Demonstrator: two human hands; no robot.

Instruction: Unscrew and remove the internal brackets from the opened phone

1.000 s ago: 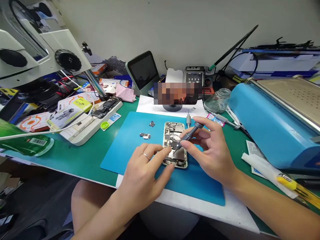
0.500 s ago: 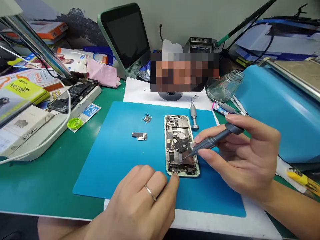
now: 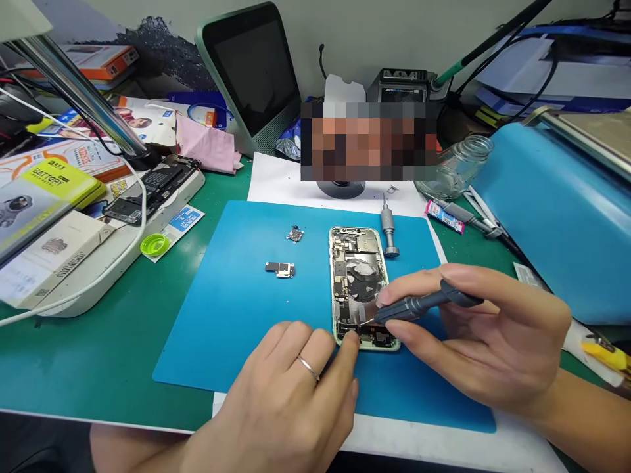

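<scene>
An opened smartphone (image 3: 362, 263) with its inner parts bare lies upright on the blue mat (image 3: 221, 315). My left hand (image 3: 290, 387) is closed, knuckles up, its index fingertip on the phone's lower end; its thumb is mostly hidden. Between thumb and fingers, my right hand (image 3: 503, 335) grips a dark grey precision screwdriver (image 3: 419, 305), slanted so that its thin tip is at the lower part of the phone. Left of the phone lie a small speaker-like part (image 3: 280, 269) and a small metal part (image 3: 295, 234).
A second screwdriver (image 3: 388, 230) lies beyond the phone's upper right. A glass jar (image 3: 466, 164) leans at the back right. At the left are a battery box (image 3: 54, 184), a green cap (image 3: 154, 245) and another opened phone (image 3: 152, 187). A dark screen device (image 3: 251, 72) stands behind.
The screwdriver tip has moved down toward the phone's lower end and the driver is tilted flatter. My left index fingertip has shifted slightly up the phone. The view has shifted a little.
</scene>
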